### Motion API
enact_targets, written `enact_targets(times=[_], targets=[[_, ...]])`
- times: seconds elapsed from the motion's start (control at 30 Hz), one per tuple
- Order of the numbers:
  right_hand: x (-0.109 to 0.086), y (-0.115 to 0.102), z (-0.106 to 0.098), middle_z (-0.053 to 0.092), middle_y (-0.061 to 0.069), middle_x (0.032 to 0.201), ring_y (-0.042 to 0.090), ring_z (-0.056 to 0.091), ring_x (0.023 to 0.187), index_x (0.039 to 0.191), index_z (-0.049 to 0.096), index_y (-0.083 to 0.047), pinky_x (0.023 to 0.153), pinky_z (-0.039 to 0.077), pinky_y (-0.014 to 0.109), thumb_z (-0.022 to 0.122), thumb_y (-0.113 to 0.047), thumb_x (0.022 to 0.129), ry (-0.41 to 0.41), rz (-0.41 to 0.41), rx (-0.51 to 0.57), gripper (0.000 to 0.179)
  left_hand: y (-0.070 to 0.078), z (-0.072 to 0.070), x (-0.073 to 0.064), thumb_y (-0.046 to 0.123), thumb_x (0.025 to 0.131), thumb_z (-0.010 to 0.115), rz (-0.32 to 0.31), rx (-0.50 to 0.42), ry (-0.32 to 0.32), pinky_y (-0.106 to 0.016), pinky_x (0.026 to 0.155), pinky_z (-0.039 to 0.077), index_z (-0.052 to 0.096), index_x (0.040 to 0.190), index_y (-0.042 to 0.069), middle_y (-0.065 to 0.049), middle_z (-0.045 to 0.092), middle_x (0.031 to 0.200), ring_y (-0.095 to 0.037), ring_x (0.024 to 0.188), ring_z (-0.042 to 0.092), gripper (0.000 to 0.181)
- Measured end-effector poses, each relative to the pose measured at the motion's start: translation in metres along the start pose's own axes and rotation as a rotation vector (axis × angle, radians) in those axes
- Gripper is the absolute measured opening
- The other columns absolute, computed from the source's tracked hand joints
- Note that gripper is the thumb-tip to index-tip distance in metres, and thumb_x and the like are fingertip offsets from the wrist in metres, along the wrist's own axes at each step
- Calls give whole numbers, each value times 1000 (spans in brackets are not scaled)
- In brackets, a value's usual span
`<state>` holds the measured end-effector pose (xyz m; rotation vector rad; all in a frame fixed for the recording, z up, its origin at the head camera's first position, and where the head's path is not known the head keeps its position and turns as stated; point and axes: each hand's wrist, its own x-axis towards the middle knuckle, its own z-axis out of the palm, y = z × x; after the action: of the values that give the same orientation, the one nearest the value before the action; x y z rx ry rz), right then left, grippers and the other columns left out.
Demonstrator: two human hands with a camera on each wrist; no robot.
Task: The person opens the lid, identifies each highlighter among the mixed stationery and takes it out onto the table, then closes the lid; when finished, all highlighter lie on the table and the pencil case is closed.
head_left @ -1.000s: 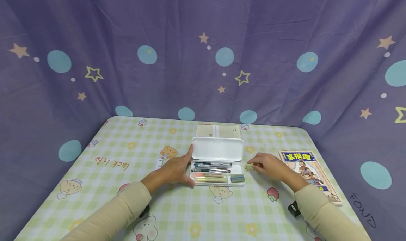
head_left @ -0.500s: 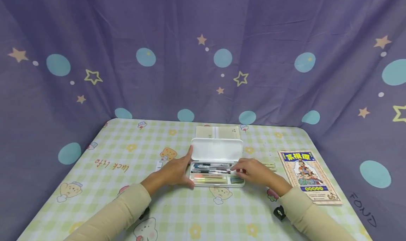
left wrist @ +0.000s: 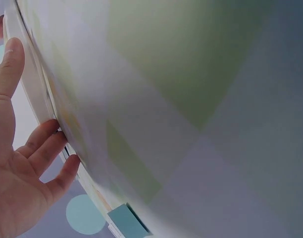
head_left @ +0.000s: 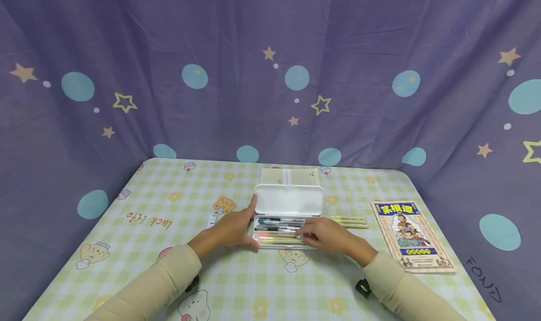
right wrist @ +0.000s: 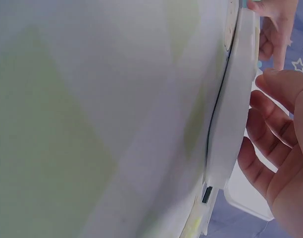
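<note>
A white pencil case (head_left: pixel 289 200) lies with its lid up and several pens (head_left: pixel 279 221) in its back section. In front of them are highlighter-like sticks (head_left: pixel 279 240), one tipped pink. My left hand (head_left: pixel 234 226) rests against the case's left side, thumb at the front corner and forefinger along the lid; its fingers (left wrist: pixel 45 151) are loosely bent in the left wrist view. My right hand (head_left: pixel 326 235) reaches into the case's right part, fingertips at the sticks' ends. In the right wrist view its fingers (right wrist: pixel 264 134) bend over the rim; I cannot tell whether they pinch anything.
Slim yellowish sticks (head_left: pixel 351 222) lie right of the case. A comic-style booklet (head_left: pixel 412 236) is farther right, and a cream notebook (head_left: pixel 291 176) lies behind the lid. A small block (head_left: pixel 212 219) sits by my left hand. A purple curtain (head_left: pixel 270 100) hangs behind the table.
My right hand has moved left from beside the case, across its right end, to the front section. It now covers the grey-blue block there. The left hand has stayed in place.
</note>
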<state>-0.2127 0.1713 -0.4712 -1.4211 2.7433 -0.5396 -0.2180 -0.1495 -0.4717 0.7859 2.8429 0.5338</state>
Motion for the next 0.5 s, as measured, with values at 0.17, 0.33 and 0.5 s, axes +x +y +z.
enact_targets(times=[0.17, 0.33, 0.5], targets=[[5, -3, 1, 67, -11, 94, -5, 45, 70, 119, 76, -24, 65, 42, 17, 69, -24, 98, -22, -3, -43, 22, -1, 1, 1, 63, 62, 88, 15, 16, 3, -41, 101, 52, -8, 163, 4, -5, 67, 133, -24, 113, 68, 152], [9, -6, 5, 67, -8, 93, -2, 47, 72, 117, 78, -21, 66, 43, 17, 72, -23, 96, -11, -41, -78, 22, -2, 1, 2, 64, 62, 88, 41, 22, 9, -41, 103, 51, -6, 162, 1, -6, 67, 132, -24, 115, 67, 151], [11, -6, 8, 69, -8, 95, -2, 50, 74, 117, 78, -20, 68, 45, 17, 73, -23, 95, -14, -75, -105, 22, -2, 0, 2, 65, 62, 87, 45, 36, 14, -41, 102, 52, -6, 162, -1, -7, 67, 131, -25, 113, 67, 151]])
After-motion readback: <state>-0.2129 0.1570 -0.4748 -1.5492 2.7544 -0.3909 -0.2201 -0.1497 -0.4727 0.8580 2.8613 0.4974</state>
